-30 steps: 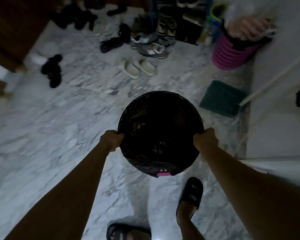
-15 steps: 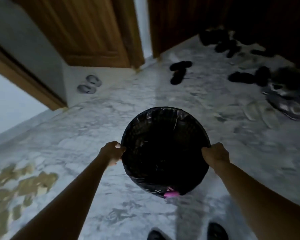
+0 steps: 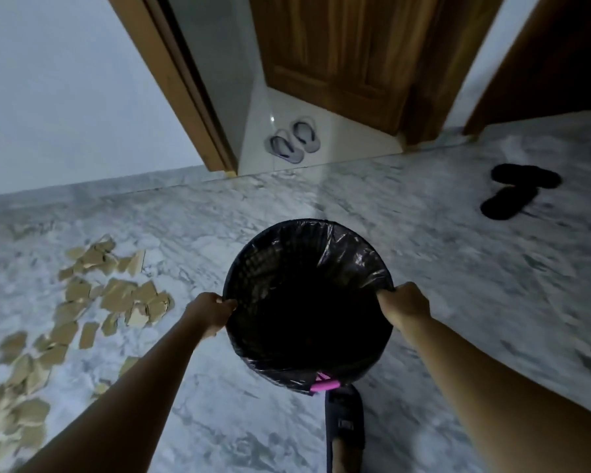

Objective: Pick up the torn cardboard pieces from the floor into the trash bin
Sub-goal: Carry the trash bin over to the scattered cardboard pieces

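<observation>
A person is holding a round black trash bin lined with a glossy black plastic bag (image 3: 348, 261) by its rim, one hand at each side. That two-sided hold is giving it a level carry, with the open mouth facing up and ready for scraps. The left hand (image 3: 212, 310) is clamping the left edge of the rim, its fingers curling over the lip and pinching the bag against it. The right hand (image 3: 403, 302) is gripping the right edge the same way, knuckles up and fingers folded tight on the liner. Neither hand is holding anything else. The bin seems to be hanging in the air above the grey-veined white marble floor (image 3: 458, 268), since a foot in a dark slipper (image 3: 343, 425) is showing partly beneath its near edge, beside a small pink tab (image 3: 323, 385). The torn tan cardboard pieces (image 3: 116, 295) are lying scattered on the floor to the left of the bin, near the left forearm, trailing toward the lower left corner; none is visible inside the dark bin. The bin is probably being brought beside that scatter so each piece needs only a short reach.
</observation>
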`<state>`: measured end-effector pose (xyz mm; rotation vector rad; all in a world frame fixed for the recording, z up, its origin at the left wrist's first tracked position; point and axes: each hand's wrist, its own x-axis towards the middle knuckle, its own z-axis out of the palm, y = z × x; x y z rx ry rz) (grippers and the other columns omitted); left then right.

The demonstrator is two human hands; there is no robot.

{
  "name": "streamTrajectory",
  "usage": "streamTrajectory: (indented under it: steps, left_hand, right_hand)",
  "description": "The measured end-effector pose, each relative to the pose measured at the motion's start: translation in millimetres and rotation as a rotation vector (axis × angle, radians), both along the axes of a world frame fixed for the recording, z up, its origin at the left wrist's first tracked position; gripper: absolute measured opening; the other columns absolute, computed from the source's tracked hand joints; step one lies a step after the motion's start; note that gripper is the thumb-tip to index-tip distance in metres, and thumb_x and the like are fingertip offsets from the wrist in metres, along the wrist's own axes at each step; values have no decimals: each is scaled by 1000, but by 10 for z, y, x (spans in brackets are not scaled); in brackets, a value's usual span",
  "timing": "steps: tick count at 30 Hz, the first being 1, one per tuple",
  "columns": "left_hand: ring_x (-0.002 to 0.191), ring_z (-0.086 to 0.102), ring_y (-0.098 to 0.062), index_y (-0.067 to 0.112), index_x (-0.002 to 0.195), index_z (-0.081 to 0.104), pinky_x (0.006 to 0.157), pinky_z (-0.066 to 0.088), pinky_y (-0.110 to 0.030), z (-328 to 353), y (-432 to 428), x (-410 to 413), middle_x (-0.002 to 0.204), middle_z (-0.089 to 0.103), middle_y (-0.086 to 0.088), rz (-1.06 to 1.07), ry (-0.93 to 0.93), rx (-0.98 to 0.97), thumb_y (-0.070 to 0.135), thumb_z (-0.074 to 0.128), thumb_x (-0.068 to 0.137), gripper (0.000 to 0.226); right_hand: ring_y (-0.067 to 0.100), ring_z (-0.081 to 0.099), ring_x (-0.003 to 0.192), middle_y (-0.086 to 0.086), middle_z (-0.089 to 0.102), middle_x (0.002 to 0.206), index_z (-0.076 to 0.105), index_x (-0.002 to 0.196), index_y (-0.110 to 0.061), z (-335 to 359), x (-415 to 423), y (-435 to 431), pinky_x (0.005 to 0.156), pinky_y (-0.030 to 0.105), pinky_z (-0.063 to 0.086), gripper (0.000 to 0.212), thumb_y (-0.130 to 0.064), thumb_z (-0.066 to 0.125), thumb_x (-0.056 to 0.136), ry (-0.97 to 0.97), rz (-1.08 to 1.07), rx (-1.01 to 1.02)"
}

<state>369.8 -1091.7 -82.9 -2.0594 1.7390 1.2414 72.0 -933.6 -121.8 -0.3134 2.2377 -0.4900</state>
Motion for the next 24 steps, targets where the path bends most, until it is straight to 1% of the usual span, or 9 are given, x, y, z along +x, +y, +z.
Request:
streamTrajectory:
  steps: [3, 5, 7, 9, 12, 15, 19, 22, 24]
  left_hand:
    - [92, 68, -35, 1, 99, 69, 89, 57, -47, -411, -344, -64, 96, 70, -21, 47, -8, 13, 37, 61, 93, 38]
    - [95, 67, -35, 0, 101, 69, 92, 56, -49, -644, -477, -104, 100, 70, -22, 110, 17, 35, 35, 61, 93, 38]
    - [96, 67, -34, 0, 104, 70, 91, 56, -49, -836, -594, -140, 101, 70, -21, 166, 34, 53, 34, 61, 93, 37]
    - [97, 67, -34, 1, 105, 70, 91, 57, -48, -1025, -747, -176, 102, 71, -21, 180, 35, 69, 34, 60, 92, 37]
    - [99, 67, -34, 3, 104, 70, 91, 57, -49, -1353, -1006, -238, 103, 71, -20, 213, 43, 79, 33, 61, 91, 34]
    - [101, 66, -34, 5, 100, 69, 90, 57, -47, -1664, -1206, -313, 103, 70, -20, 248, 61, 77, 31, 60, 91, 29]
    - [102, 66, -33, 11, 93, 66, 90, 57, -46, -2026, -1341, -380, 106, 69, -18, 271, 83, 92, 30, 60, 90, 20]
    - [103, 64, -34, 14, 98, 64, 93, 56, -48, -2184, -1348, -367, 108, 67, -15, 264, 78, 106, 31, 61, 91, 19]
    - [105, 62, -33, 11, 118, 63, 96, 54, -48, -2230, -1356, -333, 112, 66, -14, 275, 72, 126, 33, 62, 90, 36]
  right_hand:
    - [27, 54, 65, 15, 57, 93, 56, 120, -2, -402, -102, -480, 45, 27, 32, 46, -35, 58, 87, -31, 41, 17]
    - [27, 52, 67, 15, 54, 92, 55, 122, -1, -657, -139, -687, 46, 28, 31, 48, -34, 59, 88, -38, 54, 24]
    - [24, 45, 60, 12, 49, 84, 53, 112, -6, -902, -172, -867, 46, 28, 29, 36, -32, 59, 89, -52, 62, 33]
    - [20, 38, 53, 7, 41, 72, 43, 101, -11, -1126, -220, -1050, 44, 26, 27, 27, -30, 58, 90, -56, 85, 49]
    - [18, 36, 48, 4, 36, 66, 33, 94, -13, -1437, -296, -1319, 41, 24, 25, 28, -31, 56, 93, -58, 106, 62]
    - [19, 35, 49, 4, 34, 65, 31, 81, -16, -1709, -337, -1522, 43, 26, 25, 31, -30, 56, 92, -23, 79, 47]
    - [20, 37, 52, 4, 36, 66, 31, 77, -16, -2021, -312, -1688, 45, 28, 26, 33, -29, 58, 90, -4, 51, 53]
    - [25, 47, 64, 8, 47, 81, 42, 100, -12, -2098, -195, -1713, 53, 31, 35, 26, -29, 59, 91, -46, 71, 68]
    - [34, 57, 91, 15, 54, 110, 43, 122, -8, -2107, -88, -1720, 70, 39, 47, 43, -30, 61, 90, -36, 88, 48]
